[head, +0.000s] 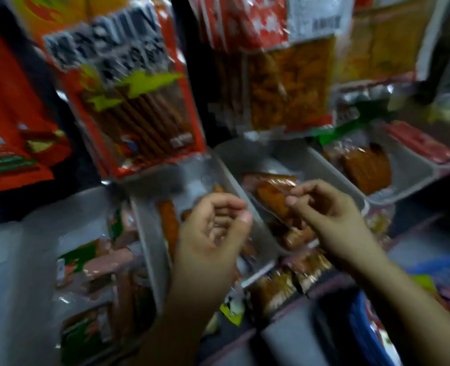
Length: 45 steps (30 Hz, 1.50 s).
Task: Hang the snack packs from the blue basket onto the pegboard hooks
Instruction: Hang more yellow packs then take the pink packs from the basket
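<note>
The view is blurred by motion. My left hand point(213, 233) hovers palm-up at the centre with its fingers curled loosely and nothing in it. My right hand point(329, 215) is beside it, fingers curled, also holding nothing that I can make out. Both are over grey trays of snacks. A red snack pack point(139, 101) with brown sticks hangs above left, and an orange snack pack point(289, 83) hangs above the centre. The blue basket point(371, 331) shows partly at the bottom right, under my right forearm.
Several grey trays point(414, 170) hold orange and brown wrapped snacks below the hanging packs. More red packs point(10, 122) hang at the far left. Green and pink sausage packs point(91, 265) lie in a tray at lower left.
</note>
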Motion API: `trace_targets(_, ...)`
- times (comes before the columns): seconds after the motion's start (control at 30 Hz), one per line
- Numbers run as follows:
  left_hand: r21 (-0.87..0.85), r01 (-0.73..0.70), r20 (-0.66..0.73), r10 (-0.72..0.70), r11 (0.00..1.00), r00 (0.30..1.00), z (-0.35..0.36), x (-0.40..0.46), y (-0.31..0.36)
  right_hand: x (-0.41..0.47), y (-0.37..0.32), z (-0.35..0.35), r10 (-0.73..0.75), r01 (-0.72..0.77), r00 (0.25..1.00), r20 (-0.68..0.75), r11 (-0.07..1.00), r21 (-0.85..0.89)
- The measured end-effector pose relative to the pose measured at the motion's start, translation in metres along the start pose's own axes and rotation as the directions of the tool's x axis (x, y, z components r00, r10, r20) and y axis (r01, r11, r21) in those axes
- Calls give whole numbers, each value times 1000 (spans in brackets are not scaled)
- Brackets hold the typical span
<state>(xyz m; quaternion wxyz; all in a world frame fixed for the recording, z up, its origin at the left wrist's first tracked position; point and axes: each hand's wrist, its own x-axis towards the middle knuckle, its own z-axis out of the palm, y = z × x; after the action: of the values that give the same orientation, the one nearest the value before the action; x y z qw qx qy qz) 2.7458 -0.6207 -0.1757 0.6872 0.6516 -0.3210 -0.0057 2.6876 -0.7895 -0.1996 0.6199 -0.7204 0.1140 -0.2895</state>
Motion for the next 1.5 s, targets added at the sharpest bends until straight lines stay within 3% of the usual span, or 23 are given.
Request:
trace_targets(0.13, -66, 198, 300, -169, 978, 939, 79, -34, -37, -53, 26, -79, 14, -35, 977, -212, 995, -97)
trace_targets(0.3, 40, 448, 568, -389, 893, 725, 170, -78, -108, -130, 101, -178, 264, -377, 850, -456, 909, -176)
trace_targets(0.43, 215, 605, 628, -583, 767, 515, 230, -112, -166, -189, 175, -234, 479, -666, 699, -531, 706, -240)
trace_targets(0.57, 380, 674, 581, -731, 633, 358, 278, -131, -218, -214, 232, -262, 554, -795, 604, -573, 463, -392)
trace_targets(0.67, 496, 651, 456, -810, 575, 367, 308, -131, -250, -203, 260, -274, 532, -803, 595, -602, 394, -447)
trace_targets(0.8, 569, 651, 331, -865, 502, 378, 328, -127, -279, -170, 291, -273, 529, -771, 631, -567, 506, -387)
trace_targets(0.9, 561, 653, 299, -860, 509, 414, 332, -128, -290, -158, 310, -257, 621, -800, 600, -504, 457, -389)
trace_targets(1.0, 522, 666, 298, -845, 533, 444, 335, -126, -298, -162, 312, -262, 577, -800, 587, -569, 524, -294)
trace_targets(1.13, 541, 653, 286, -846, 530, 449, 340, -123, -304, -180, 296, -309, 501, -800, 494, -710, 582, -146)
trace_targets(1.27, 516, 667, 345, -843, 538, 413, 343, -133, -305, -192, 286, -347, 534, -838, 373, -759, 544, -30)
trace_targets(1.33, 508, 658, 323, -831, 556, 454, 344, -136, -304, -194, 289, -354, 532, -863, 345, -774, 504, -38)
trace_targets(1.4, 468, 669, 297, -815, 578, 497, 347, -135, -304, -195, 295, -356, 522, -883, 341, -782, 464, -75)
trace_targets(1.5, 419, 712, 301, -826, 564, 477, 354, -133, -303, -195, 301, -350, 502, -913, 364, -785, 359, -194)
